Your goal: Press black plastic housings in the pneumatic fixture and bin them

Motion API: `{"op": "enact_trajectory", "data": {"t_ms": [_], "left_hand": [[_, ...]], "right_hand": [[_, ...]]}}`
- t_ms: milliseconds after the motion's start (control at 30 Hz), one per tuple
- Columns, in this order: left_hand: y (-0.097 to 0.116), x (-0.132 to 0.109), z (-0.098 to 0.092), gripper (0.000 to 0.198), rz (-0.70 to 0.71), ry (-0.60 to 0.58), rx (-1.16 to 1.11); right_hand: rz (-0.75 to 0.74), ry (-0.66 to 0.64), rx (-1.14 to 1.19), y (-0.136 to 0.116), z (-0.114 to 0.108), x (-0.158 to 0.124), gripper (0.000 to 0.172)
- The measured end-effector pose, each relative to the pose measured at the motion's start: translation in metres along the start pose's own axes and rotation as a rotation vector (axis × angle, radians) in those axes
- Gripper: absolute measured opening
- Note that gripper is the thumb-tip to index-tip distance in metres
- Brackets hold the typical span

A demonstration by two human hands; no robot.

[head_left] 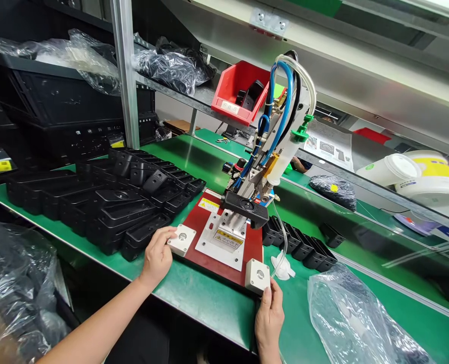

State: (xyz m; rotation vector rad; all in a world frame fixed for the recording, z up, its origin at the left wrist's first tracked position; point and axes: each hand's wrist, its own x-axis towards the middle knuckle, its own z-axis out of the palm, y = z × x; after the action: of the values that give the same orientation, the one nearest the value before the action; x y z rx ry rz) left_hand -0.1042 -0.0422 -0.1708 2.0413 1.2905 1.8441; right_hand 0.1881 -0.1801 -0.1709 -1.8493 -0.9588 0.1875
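The left hand (pixel 157 255) rests on the near left corner of a red base plate (pixel 201 222), its fingers curled around a small white button box (pixel 181 239), so the grip is closed on that box. The right hand (pixel 269 314) sits at the near right corner, thumb and fingers pressed against the side of a second white button box (pixel 257 275); it looks to be holding the box, though the thumb hides part of the contact.

Between the two boxes, on the red plate, lies a white fixture plate (pixel 221 242) with a yellow warning label. Above it a black housing (pixel 245 206) sits on the fixture under a tilted dispensing head (pixel 273 146) fed by blue and white hoses, with a clear syringe barrel at its side.

The plate stands on a green table (pixel 205 298). To the left, black plastic housings (pixel 106 202) lie in stacked rows. To the right, just beside the plate, a short row of small black parts (pixel 300 245) stands, and a crumpled white wipe (pixel 283 268) lies near the right hand. A clear plastic bag (pixel 357 318) lies on the near right of the table. On the far shelf sits a red bin (pixel 235 91) with black parts in it.
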Motion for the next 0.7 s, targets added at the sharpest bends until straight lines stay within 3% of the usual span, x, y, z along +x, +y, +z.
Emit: {"op": "enact_trajectory", "data": {"t_ms": [700], "left_hand": [[0.0018, 0.0014, -0.0007, 0.036, -0.013, 0.001, -0.027]], "right_hand": [[-0.014, 0.016, -0.003, 0.0000, -0.0011, -0.0016, 0.059]]}}
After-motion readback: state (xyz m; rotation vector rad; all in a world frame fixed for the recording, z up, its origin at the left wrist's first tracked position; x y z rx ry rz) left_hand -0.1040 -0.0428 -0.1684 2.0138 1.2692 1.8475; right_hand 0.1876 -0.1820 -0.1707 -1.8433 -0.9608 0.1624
